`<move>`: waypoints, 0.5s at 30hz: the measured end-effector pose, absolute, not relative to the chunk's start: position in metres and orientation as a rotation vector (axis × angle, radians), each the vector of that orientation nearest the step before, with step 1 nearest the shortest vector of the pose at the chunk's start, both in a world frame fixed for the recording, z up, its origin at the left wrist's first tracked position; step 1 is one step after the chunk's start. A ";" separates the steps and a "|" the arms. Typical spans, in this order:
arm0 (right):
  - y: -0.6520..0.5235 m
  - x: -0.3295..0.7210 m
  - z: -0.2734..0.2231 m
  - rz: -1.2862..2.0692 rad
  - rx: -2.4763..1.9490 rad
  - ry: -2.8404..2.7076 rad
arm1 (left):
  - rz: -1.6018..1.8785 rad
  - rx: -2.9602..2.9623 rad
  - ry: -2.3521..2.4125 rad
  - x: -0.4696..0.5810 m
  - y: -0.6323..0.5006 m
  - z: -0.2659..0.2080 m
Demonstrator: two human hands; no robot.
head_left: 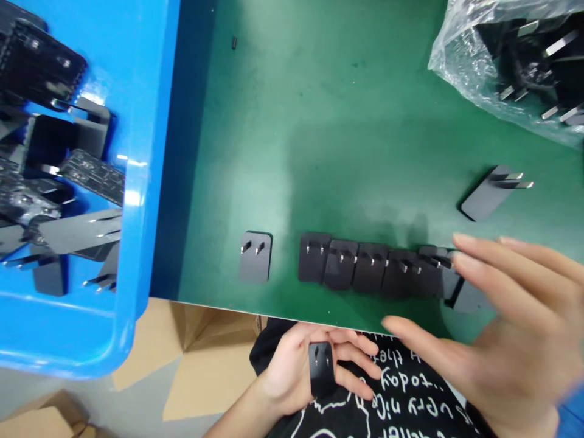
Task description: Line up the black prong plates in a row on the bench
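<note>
My left hand (292,371) is palm up below the table's front edge, with a black two-pin plug cover (322,370) lying across its fingers, prongs up. My right hand (511,316) is over the right end of a row of similar covers (371,267), thumb and fingers spread. Partly under its fingertips is a tilted cover (466,297) at the end of that row; whether the fingers touch it I cannot tell. Left of the row lies a single cover (255,258), prongs up. Farther back on the right, another cover (488,193) rests apart.
On the left a blue bin (152,152) holds many jumbled black plug parts. A clear plastic bag (469,73) with more plug parts lies at the back right. The green table (347,79) bears a tiny black bit (234,43). Cardboard boxes (205,365) stand below its edge.
</note>
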State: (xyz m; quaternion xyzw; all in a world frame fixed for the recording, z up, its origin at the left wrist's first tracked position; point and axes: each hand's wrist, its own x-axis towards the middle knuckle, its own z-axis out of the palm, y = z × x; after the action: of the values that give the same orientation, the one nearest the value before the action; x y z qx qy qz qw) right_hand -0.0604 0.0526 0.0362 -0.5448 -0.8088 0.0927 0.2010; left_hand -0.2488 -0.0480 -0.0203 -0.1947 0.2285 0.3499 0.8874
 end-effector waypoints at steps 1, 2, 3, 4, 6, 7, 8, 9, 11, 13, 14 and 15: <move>0.056 -0.070 0.035 0.203 -1.521 -2.359 | 0.726 -0.397 0.480 -0.249 -0.048 -0.020; 0.059 -0.080 0.034 0.165 -1.511 -2.461 | 0.732 -0.385 0.481 -0.249 -0.049 -0.020; 0.062 -0.090 0.034 0.160 -1.497 -2.546 | 0.745 -0.369 0.476 -0.250 -0.049 -0.019; 0.064 -0.099 0.033 0.197 -1.481 -2.594 | 0.765 -0.350 0.468 -0.250 -0.050 -0.018; 0.068 -0.111 0.033 0.256 -1.441 -2.624 | 0.809 -0.310 0.453 -0.249 -0.052 -0.016; 0.069 -0.115 0.034 0.267 -1.425 -2.618 | 0.827 -0.295 0.452 -0.249 -0.053 -0.015; 0.070 -0.117 0.034 0.265 -1.408 -2.607 | 0.840 -0.283 0.451 -0.249 -0.054 -0.014; 0.071 -0.117 0.036 0.261 -1.389 -2.596 | 0.852 -0.276 0.447 -0.249 -0.055 -0.013; 0.074 -0.116 0.040 0.245 -1.350 -2.565 | 0.873 -0.264 0.424 -0.250 -0.055 -0.010; 0.076 -0.113 0.047 0.213 -1.314 -2.529 | 0.886 -0.237 0.393 -0.252 -0.053 -0.005; 0.077 -0.111 0.052 0.188 -1.292 -2.510 | 0.897 -0.214 0.393 -0.254 -0.050 -0.001; 0.078 -0.108 0.058 0.155 -1.266 -2.490 | 0.911 -0.185 0.407 -0.255 -0.045 0.005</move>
State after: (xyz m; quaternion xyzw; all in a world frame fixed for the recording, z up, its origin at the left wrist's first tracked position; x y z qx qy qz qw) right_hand -0.1081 0.0781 0.0576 -0.4458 -0.8769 0.0547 0.1713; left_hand -0.2551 -0.0452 0.0047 -0.0886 0.1951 0.4364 0.8739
